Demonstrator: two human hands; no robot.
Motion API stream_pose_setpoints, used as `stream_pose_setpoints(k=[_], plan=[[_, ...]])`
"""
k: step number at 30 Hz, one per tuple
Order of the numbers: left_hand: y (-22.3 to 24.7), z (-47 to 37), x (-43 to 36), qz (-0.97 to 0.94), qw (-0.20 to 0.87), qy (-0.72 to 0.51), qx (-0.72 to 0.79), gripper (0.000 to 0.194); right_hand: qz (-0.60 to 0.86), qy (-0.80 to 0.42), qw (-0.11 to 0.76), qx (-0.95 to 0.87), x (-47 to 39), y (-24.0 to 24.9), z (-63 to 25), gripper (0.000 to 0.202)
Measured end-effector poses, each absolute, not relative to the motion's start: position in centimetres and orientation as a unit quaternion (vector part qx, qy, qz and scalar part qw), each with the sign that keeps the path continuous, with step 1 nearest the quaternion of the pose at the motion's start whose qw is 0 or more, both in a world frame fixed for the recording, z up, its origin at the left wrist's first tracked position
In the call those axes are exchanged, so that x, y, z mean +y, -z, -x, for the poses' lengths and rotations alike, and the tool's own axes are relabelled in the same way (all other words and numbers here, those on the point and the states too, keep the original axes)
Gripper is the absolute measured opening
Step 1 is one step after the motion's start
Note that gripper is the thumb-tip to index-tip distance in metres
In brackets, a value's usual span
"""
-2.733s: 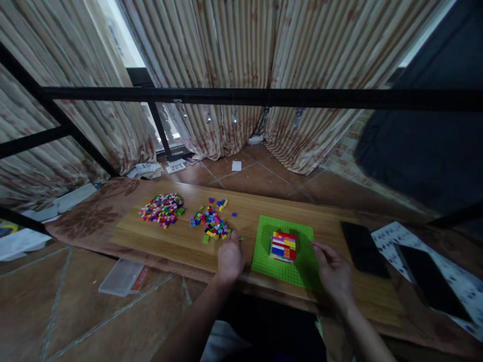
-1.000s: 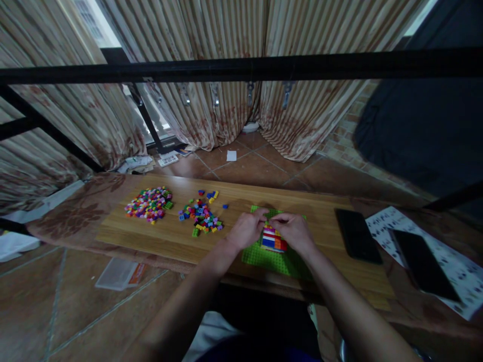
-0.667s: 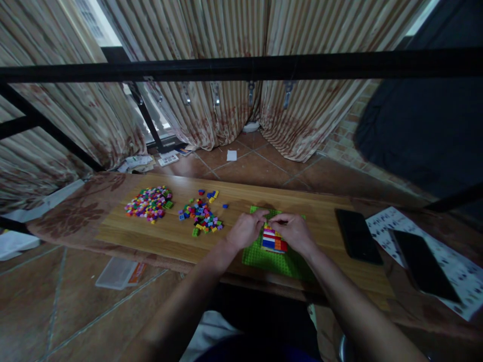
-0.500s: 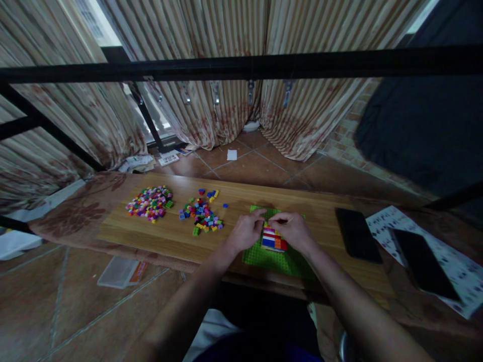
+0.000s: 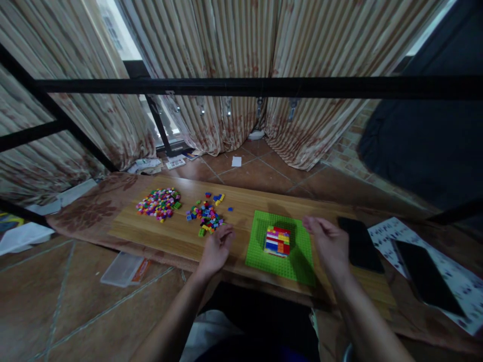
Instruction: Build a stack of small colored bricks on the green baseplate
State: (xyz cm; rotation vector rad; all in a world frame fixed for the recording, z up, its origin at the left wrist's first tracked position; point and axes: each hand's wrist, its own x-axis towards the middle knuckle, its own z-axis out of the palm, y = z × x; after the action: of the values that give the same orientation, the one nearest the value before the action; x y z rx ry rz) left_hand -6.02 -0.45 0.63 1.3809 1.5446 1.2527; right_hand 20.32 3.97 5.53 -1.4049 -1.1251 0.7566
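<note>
On the green studded baseplate stands a low square block of toy bricks, its top striped in red, white, blue, orange, yellow and pink. My left hand is over the wood left of the baseplate, beside the nearer loose brick pile. Its fingers are loosely curled and somewhat apart, with nothing visible in them. To the right of the brick block, above the baseplate's right edge, is my right hand. Its fingers are bent and pressed together; whatever they may hold is hidden. Neither hand touches the block.
A larger pile of small bricks lies farther left on the wooden board. A black tablet-like slab is at right, with a dark phone-like device on a printed sheet. A black metal bar crosses ahead.
Both hands have come off the brick block and moved apart, the left toward the loose bricks and the right outward. The block and baseplate are now uncovered. The view has tilted slightly.
</note>
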Motion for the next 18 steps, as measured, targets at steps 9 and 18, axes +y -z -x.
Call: stream_pose_setpoints(k=[9,18], plan=[[-1.2,12.4,-3.9,-0.463,0.161,-0.401,0.774,0.031,0.555,-0.336,0.451,-0.613,-2.4,-5.5,-14.7,0.026],[-0.1,12.7,-2.6,-0.513,0.126,-0.298,0.795,0.029,0.468,-0.288,0.266,-0.792,-0.9,-1.6,-4.9,0.026]])
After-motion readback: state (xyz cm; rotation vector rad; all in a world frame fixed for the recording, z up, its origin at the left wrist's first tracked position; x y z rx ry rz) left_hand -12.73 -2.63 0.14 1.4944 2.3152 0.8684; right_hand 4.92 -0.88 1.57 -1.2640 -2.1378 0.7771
